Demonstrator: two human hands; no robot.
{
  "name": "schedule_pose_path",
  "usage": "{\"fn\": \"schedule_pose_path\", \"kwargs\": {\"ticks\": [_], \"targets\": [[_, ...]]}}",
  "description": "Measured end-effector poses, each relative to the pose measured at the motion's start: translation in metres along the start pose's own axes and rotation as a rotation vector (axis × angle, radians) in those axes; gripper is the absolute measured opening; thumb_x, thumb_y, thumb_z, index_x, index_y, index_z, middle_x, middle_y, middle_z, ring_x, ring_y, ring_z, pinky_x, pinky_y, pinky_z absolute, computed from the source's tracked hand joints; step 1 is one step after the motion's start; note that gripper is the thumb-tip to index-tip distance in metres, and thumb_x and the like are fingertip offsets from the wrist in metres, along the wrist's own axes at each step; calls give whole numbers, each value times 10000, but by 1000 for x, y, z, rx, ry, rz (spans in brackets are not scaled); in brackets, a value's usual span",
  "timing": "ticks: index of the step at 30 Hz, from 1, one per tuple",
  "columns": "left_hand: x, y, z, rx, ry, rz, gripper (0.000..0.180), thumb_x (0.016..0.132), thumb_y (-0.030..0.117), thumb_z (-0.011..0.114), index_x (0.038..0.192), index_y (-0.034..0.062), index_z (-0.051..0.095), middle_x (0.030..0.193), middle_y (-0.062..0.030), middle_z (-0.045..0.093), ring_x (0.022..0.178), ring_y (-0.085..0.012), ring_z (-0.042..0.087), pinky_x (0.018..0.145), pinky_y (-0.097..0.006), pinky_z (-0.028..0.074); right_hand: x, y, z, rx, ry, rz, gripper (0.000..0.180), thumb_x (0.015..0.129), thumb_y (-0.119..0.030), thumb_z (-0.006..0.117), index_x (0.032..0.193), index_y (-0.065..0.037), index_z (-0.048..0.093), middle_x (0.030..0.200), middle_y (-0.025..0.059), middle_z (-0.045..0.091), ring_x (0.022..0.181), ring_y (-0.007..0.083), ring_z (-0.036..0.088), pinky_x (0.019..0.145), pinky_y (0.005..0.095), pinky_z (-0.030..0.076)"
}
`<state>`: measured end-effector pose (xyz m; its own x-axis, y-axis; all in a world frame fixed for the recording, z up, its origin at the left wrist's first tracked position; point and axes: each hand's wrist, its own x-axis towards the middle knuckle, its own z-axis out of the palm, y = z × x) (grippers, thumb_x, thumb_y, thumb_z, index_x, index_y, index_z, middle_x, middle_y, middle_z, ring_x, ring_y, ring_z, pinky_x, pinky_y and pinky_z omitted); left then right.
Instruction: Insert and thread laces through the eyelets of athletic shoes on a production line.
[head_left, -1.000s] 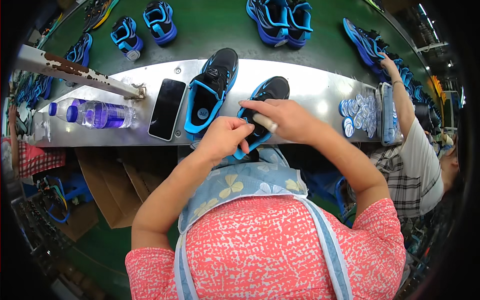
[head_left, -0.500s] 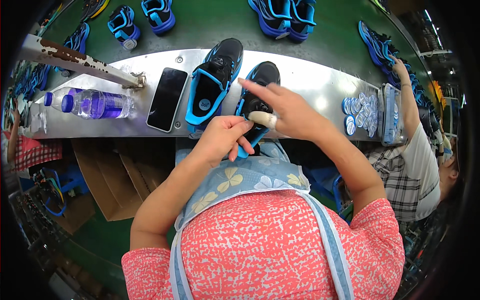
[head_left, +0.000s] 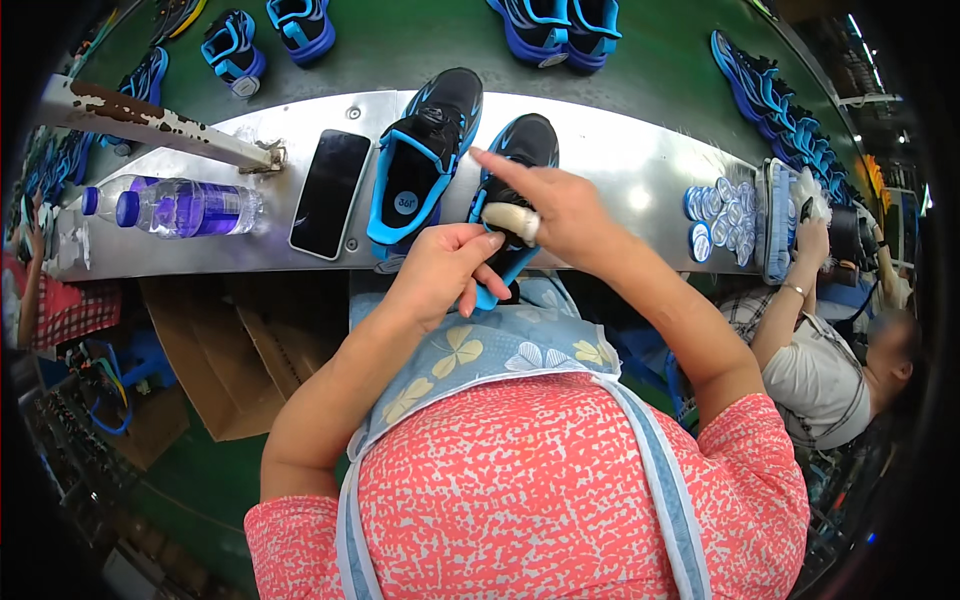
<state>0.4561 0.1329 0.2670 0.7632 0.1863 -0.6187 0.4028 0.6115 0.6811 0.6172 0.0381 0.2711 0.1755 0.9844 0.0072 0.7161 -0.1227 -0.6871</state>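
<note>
In front of me a black and blue sneaker [head_left: 527, 140] lies on the metal bench edge, toe pointing away, its heel toward my apron. My left hand [head_left: 440, 268] is closed, thumb and index finger pinching at its blue heel collar. Over the shoe's opening is my right hand [head_left: 572, 215], index finger stretched across the upper. Its thumb wears a pale cover and touches the shoe near the opening; the other fingers are partly hidden. To the left stands the matching sneaker [head_left: 425, 165], with a round sticker [head_left: 405, 203] on its insole.
A smartphone [head_left: 331, 195] and two purple-labelled bottles [head_left: 190, 208] lie left, beside a chipped metal post [head_left: 165, 125]. Round stickers [head_left: 722, 215] and a plastic tray [head_left: 777, 225] are right. More sneakers [head_left: 560, 30] sit on the green belt [head_left: 420, 45]. A co-worker's arm [head_left: 795, 295] reaches in at right.
My right thumb has shifted slightly left and nearer over the shoe opening. My left hand keeps its pinch. The co-worker's arm at right has drawn back from the shoes to beside the tray.
</note>
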Motion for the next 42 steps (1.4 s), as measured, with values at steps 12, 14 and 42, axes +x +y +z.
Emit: {"fn": "schedule_pose_path", "kwargs": {"ticks": [12,14,42], "targets": [[0,-3,0,33,2,17,223,946,200,527,896,-1,608,648,-149,652,316,-72,418,325,-178,289,3,1,-3,-319,153,-346,517,793,-171,630,1300,-211,537,646,56,516,634,252,507,651,369,391],[0,-1,2,25,2,7,233,946,191,517,901,-12,621,646,-154,652,311,-80,413,327,-186,295,3,9,6,-252,88,-195,548,781,-161,642,1314,-226,529,706,53,506,708,254,484,676,367,379],[-2,-1,1,26,14,-15,244,953,212,515,939,-14,609,671,-168,660,311,-82,420,334,-176,315,3,-5,-1,2,71,90,456,850,-275,631,1281,-154,543,814,152,602,754,268,588,692,342,464]]}}
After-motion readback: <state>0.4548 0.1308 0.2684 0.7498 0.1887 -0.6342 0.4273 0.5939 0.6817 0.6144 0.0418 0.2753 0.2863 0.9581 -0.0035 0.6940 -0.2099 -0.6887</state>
